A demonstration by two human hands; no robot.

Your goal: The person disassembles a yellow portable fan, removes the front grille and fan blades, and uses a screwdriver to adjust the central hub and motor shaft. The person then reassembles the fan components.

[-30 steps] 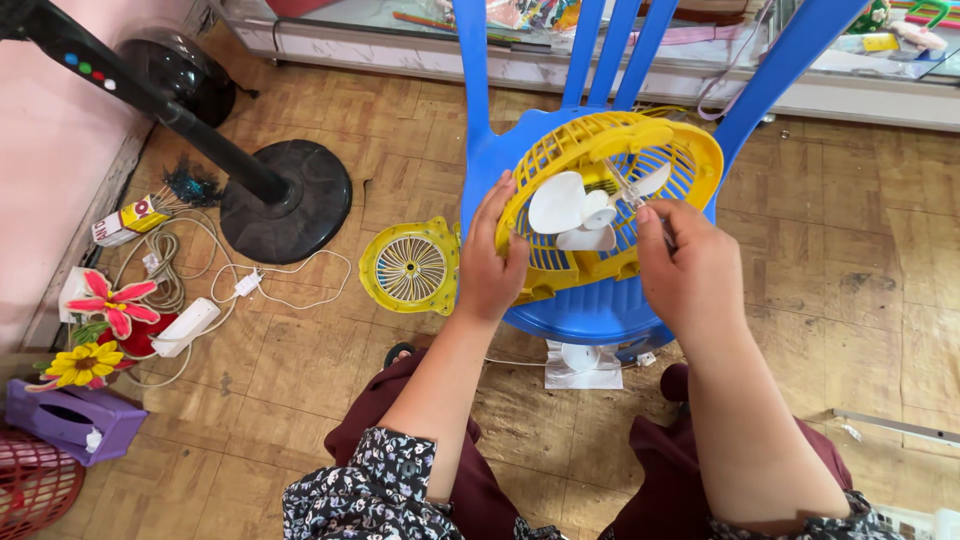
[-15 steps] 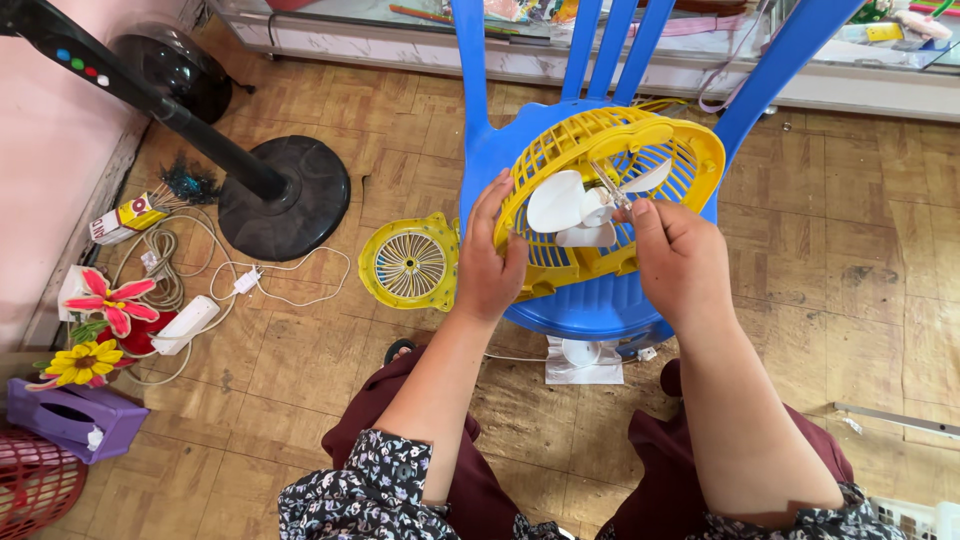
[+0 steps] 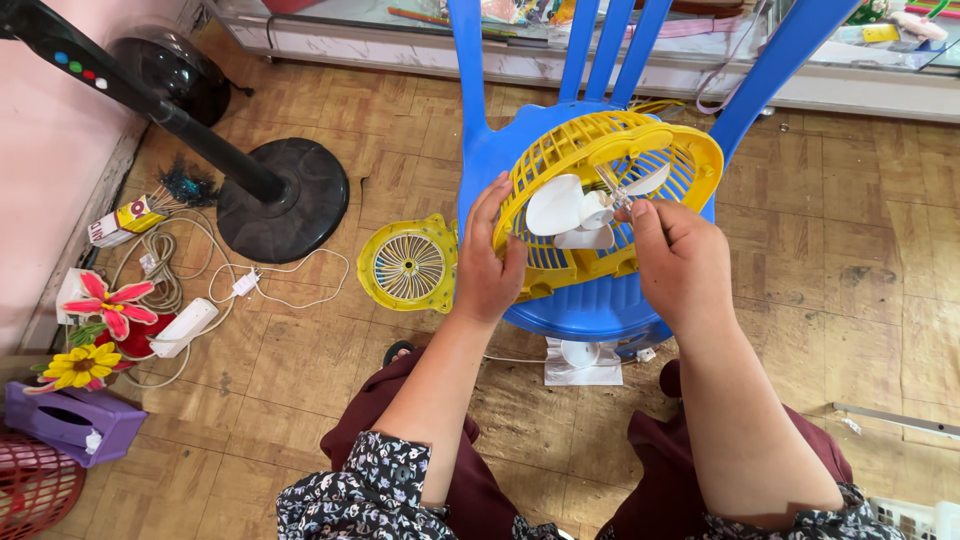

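The small yellow fan (image 3: 610, 200) lies tipped up on the seat of the blue chair (image 3: 590, 300). Its open side faces up and toward the person. Inside it sit the white blades (image 3: 570, 212), and a thin shiny rod (image 3: 612, 185) sticks up from the middle of the blades, pointing up at the camera.

The left hand (image 3: 487, 265) is at the left edge of the yellow fan. Its fingers are closed on the rim and hold the fan in place. The right hand (image 3: 680, 265) is just to the right of the blades, and it is the hand nearer the rod. Its thumb and first finger are pinched together right at the rod. I cannot tell if they squeeze the rod itself or some tiny thing next to it. The rod lies up and to the left of this hand, touching its fingertips.

On the floor, just left of the blue chair, lies a round yellow fan cover (image 3: 408, 265), flat on the wood. Farther left of the chair stands a big black fan base (image 3: 283, 198) with a long pole. White cords (image 3: 200, 300) curl near it. Well to the left of the chair are bright fake flowers (image 3: 95, 330) and a purple box (image 3: 72, 422). Under the chair rests a small white part (image 3: 582, 358).
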